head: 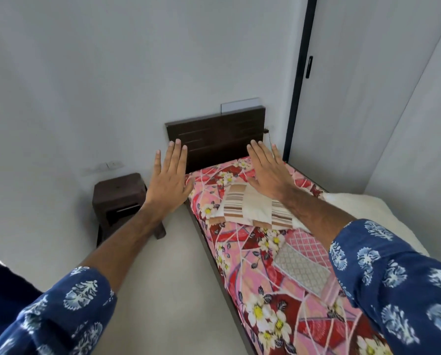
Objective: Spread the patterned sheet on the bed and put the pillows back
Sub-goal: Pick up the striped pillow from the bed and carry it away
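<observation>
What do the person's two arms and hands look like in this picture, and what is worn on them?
Both arms wear dark blue cloth sleeves printed with white and pale blue flower-like motifs: the left sleeve and the right sleeve. Each sleeve ends partway along the forearm, so the lower forearms are bare. The left hand and right hand are bare; no ring, watch or glove is visible.

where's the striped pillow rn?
Head view: the striped pillow lies on the patterned sheet near the headboard, just below the right hand.
</observation>
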Motion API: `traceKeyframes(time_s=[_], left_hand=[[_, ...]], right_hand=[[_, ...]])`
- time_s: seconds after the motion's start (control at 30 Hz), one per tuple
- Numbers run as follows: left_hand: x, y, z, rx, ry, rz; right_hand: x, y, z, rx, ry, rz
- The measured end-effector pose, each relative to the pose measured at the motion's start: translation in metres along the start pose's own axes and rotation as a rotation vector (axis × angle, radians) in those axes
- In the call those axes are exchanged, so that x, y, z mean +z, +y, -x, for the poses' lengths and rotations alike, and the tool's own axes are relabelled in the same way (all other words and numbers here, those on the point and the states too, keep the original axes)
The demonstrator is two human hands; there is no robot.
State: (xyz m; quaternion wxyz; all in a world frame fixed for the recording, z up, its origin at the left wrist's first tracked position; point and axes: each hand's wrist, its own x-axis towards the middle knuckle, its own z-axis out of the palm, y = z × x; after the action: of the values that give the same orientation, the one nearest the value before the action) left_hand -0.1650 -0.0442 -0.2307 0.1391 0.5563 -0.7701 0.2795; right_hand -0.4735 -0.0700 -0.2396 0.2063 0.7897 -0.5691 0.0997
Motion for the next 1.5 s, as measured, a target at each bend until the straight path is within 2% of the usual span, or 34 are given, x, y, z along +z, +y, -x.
traceKeyframes(time_s=[0.3, 0.57, 0.73, 0.93, 1.07, 1.27, 1.5], left_hand=[[0.113, -0.017, -0.036, 0.044, -0.101, 0.103], [0.202, -0.057, -0.082, 0.192, -0.178, 0.220], [0.259, -0.057, -0.120, 0.283, -0.248, 0.261], [0.330, -0.026, -0.176, 0.425, -0.316, 0.294], [0.383, 0.004, -0.221, 0.527, -0.424, 0.337], [0.461, 0.055, -0.293, 0.859, -0.589, 0.310], [0.550, 0.123, -0.354, 0.996, -0.716, 0.364]], right_hand=[[0.098, -0.023, -0.025, 0.023, -0.146, 0.032], [0.155, -0.041, -0.074, 0.208, -0.237, -0.025], [0.194, -0.040, -0.091, 0.325, -0.316, -0.022], [0.263, -0.009, -0.099, 0.442, -0.448, -0.055], [0.315, 0.020, -0.105, 0.563, -0.499, -0.111], [0.388, 0.050, -0.107, 0.812, -0.629, -0.272], [0.454, 0.061, -0.108, 1.111, -0.670, -0.493]])
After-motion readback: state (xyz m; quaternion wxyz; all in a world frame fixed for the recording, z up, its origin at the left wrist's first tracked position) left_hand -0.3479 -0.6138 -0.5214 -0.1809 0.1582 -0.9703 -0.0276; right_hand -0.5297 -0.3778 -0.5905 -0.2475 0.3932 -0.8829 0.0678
